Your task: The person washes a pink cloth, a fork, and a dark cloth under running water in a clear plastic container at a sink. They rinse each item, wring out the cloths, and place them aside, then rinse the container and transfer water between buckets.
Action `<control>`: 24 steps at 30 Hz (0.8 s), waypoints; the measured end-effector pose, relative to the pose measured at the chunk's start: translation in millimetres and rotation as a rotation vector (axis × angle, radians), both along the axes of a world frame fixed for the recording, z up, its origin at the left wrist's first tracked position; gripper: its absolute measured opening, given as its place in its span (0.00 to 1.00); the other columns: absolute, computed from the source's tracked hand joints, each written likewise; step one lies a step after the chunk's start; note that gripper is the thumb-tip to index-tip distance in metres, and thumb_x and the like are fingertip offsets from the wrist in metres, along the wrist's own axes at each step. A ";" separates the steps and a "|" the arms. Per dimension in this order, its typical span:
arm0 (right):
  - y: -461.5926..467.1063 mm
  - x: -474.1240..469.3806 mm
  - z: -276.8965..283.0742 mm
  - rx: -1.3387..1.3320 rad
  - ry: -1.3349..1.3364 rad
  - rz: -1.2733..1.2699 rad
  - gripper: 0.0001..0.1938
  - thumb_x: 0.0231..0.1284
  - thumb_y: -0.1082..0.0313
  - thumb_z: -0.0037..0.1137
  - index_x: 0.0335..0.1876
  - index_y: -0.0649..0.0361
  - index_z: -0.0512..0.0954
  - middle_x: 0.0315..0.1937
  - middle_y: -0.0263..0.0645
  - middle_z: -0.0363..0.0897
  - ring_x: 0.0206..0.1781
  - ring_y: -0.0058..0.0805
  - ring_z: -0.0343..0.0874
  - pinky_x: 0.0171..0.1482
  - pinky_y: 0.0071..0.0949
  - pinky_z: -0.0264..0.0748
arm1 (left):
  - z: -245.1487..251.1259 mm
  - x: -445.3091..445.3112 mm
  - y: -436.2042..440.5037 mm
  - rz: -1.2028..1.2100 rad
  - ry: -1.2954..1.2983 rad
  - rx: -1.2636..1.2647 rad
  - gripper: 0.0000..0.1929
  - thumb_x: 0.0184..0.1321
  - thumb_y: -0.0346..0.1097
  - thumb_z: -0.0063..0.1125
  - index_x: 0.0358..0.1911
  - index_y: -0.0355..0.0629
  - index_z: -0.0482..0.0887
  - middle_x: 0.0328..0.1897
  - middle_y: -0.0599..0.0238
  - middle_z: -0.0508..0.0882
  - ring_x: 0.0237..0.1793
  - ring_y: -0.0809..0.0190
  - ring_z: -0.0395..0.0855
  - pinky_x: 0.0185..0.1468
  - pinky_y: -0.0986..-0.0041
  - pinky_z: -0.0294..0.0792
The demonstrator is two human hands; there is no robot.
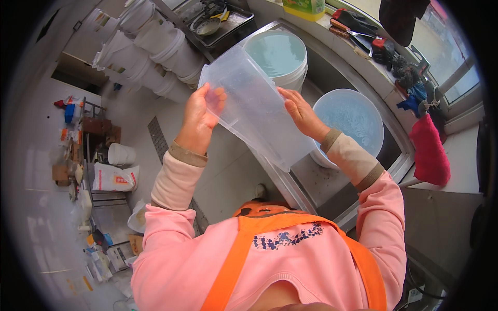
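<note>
A translucent plastic bin (253,101) is held tilted in front of me, over the near edge of a metal sink (315,182). My left hand (204,112) grips its left rim, with the fingers showing through the plastic. Against the bin's right side lies my right hand (301,112), fingers together along the edge. Behind the bin stands a white bucket (276,54) full of clear water. To the right, partly under my right forearm, a second white bucket (350,120) holds water with a rippled, bubbly surface. Both buckets are inside the sink.
Stacked white buckets (151,50) stand at the back left near a black tray (221,23) with a bowl. Gloves (354,19), a knife and a yellow liquid jug (305,7) line the windowsill. A pink cloth (430,151) hangs at right. Shelving with a white sack (116,177) is left.
</note>
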State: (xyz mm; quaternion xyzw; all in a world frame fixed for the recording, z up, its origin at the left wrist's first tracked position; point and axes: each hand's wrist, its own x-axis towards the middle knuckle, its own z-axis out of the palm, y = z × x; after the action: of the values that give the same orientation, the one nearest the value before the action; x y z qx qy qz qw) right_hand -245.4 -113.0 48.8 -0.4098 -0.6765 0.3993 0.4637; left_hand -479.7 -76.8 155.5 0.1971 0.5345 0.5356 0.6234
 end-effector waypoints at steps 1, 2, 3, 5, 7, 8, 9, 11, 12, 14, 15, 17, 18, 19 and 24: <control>-3.9 0.1 -12.8 0.071 -0.019 -0.027 0.23 0.67 0.53 0.37 0.59 0.64 0.64 0.58 0.50 0.63 0.59 0.39 0.64 0.58 0.33 0.63 | -1.2 -6.3 0.3 0.026 -0.005 0.000 0.08 0.63 0.38 0.45 0.36 0.40 0.73 0.28 0.61 0.80 0.26 0.62 0.78 0.28 0.75 0.71; -8.8 -0.8 -23.3 0.059 -0.047 -0.091 0.24 0.68 0.53 0.36 0.60 0.63 0.64 0.58 0.50 0.63 0.60 0.40 0.64 0.59 0.33 0.63 | -2.5 -13.0 -0.1 0.025 0.000 -0.010 0.08 0.63 0.38 0.45 0.36 0.40 0.73 0.27 0.61 0.80 0.26 0.62 0.78 0.28 0.75 0.71; -11.5 -3.0 -30.2 -0.033 -0.098 -0.180 0.24 0.68 0.52 0.34 0.61 0.63 0.64 0.58 0.50 0.64 0.60 0.41 0.64 0.59 0.34 0.62 | -3.5 -18.6 0.7 0.016 -0.002 -0.003 0.08 0.63 0.38 0.45 0.36 0.40 0.73 0.27 0.61 0.80 0.26 0.62 0.78 0.28 0.75 0.71; -10.2 -10.1 -32.8 0.102 -0.107 -0.226 0.26 0.68 0.51 0.32 0.61 0.63 0.64 0.58 0.51 0.64 0.62 0.42 0.62 0.60 0.35 0.61 | -5.0 -25.7 3.6 0.022 -0.022 -0.009 0.08 0.63 0.38 0.45 0.36 0.40 0.73 0.27 0.61 0.80 0.26 0.62 0.78 0.27 0.75 0.70; -3.9 -17.8 -23.7 0.081 -0.142 -0.256 0.27 0.68 0.48 0.31 0.61 0.64 0.63 0.58 0.51 0.65 0.63 0.42 0.62 0.60 0.35 0.60 | -3.3 -27.1 7.4 0.064 -0.069 -0.020 0.08 0.63 0.37 0.45 0.36 0.40 0.73 0.27 0.61 0.80 0.26 0.62 0.78 0.27 0.75 0.70; 1.3 -19.5 -16.7 0.037 -0.158 -0.252 0.29 0.68 0.46 0.30 0.61 0.64 0.63 0.57 0.51 0.66 0.62 0.42 0.62 0.61 0.35 0.60 | -1.8 -25.6 7.2 0.085 -0.054 -0.022 0.08 0.63 0.37 0.46 0.36 0.40 0.73 0.27 0.61 0.80 0.25 0.62 0.78 0.27 0.75 0.69; 6.6 -19.6 -9.0 0.059 -0.149 -0.244 0.30 0.67 0.44 0.30 0.61 0.65 0.63 0.57 0.51 0.66 0.62 0.42 0.62 0.61 0.34 0.60 | 0.7 -22.7 6.2 0.114 -0.045 -0.022 0.09 0.63 0.38 0.46 0.37 0.39 0.72 0.27 0.61 0.80 0.25 0.62 0.77 0.26 0.75 0.69; 16.8 -10.4 5.5 -0.318 0.117 -0.110 0.34 0.64 0.38 0.29 0.62 0.63 0.63 0.57 0.50 0.66 0.62 0.42 0.63 0.61 0.36 0.60 | 7.8 -13.7 -0.5 0.096 -0.011 0.053 0.08 0.63 0.37 0.47 0.36 0.40 0.73 0.26 0.62 0.80 0.25 0.63 0.77 0.27 0.76 0.69; 19.4 -3.4 11.7 -0.473 0.262 -0.042 0.37 0.63 0.35 0.29 0.62 0.63 0.62 0.57 0.49 0.66 0.61 0.42 0.63 0.61 0.37 0.60 | 11.5 -8.1 -7.9 0.047 0.013 0.127 0.08 0.62 0.37 0.48 0.35 0.40 0.74 0.25 0.63 0.79 0.26 0.64 0.77 0.28 0.76 0.69; 21.0 15.4 24.8 -0.575 0.310 -0.059 0.40 0.58 0.29 0.28 0.62 0.58 0.64 0.59 0.46 0.65 0.60 0.40 0.65 0.59 0.42 0.63 | 19.7 5.0 -25.4 -0.053 0.137 0.265 0.08 0.62 0.37 0.49 0.35 0.40 0.73 0.23 0.64 0.79 0.25 0.64 0.77 0.28 0.77 0.69; 19.3 24.5 32.0 -0.655 0.331 -0.101 0.42 0.55 0.26 0.28 0.62 0.56 0.65 0.60 0.44 0.64 0.60 0.39 0.66 0.58 0.44 0.64 | 23.6 12.6 -36.9 -0.105 0.242 0.326 0.08 0.62 0.38 0.49 0.36 0.40 0.72 0.23 0.64 0.79 0.24 0.64 0.77 0.28 0.77 0.68; 11.5 42.4 48.5 -0.614 0.457 -0.073 0.48 0.51 0.23 0.31 0.64 0.62 0.60 0.62 0.51 0.60 0.63 0.45 0.62 0.58 0.50 0.62 | 31.9 24.9 -60.9 -0.233 0.416 0.453 0.08 0.62 0.37 0.50 0.35 0.40 0.71 0.21 0.64 0.79 0.22 0.64 0.76 0.27 0.77 0.67; 7.1 52.9 58.1 -0.607 0.517 -0.080 0.51 0.48 0.22 0.33 0.65 0.65 0.57 0.62 0.55 0.58 0.64 0.49 0.59 0.58 0.53 0.61 | 35.2 31.7 -72.5 -0.312 0.480 0.523 0.08 0.61 0.37 0.51 0.35 0.40 0.71 0.20 0.64 0.78 0.21 0.64 0.76 0.26 0.77 0.67; 2.3 63.0 67.0 -0.575 0.524 -0.045 0.52 0.47 0.21 0.34 0.65 0.66 0.56 0.63 0.56 0.57 0.65 0.50 0.58 0.58 0.55 0.60 | 37.3 37.9 -82.7 -0.394 0.531 0.602 0.08 0.60 0.36 0.52 0.34 0.40 0.71 0.19 0.65 0.78 0.20 0.65 0.76 0.25 0.77 0.66; -31.6 95.6 77.8 -0.646 0.514 -0.022 0.55 0.43 0.20 0.38 0.69 0.59 0.46 0.66 0.60 0.46 0.67 0.59 0.50 0.57 0.66 0.54 | 28.1 56.3 -115.4 -0.772 1.190 0.990 0.07 0.54 0.30 0.55 0.30 0.39 0.70 0.15 0.63 0.74 0.17 0.60 0.74 0.22 0.73 0.65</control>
State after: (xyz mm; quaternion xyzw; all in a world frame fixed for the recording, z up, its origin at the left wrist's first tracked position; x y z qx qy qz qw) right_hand -149.9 -144.6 126.6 -0.4283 -0.3739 0.6757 0.4693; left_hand -423.4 -192.2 183.6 0.8614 0.3727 0.2653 0.2206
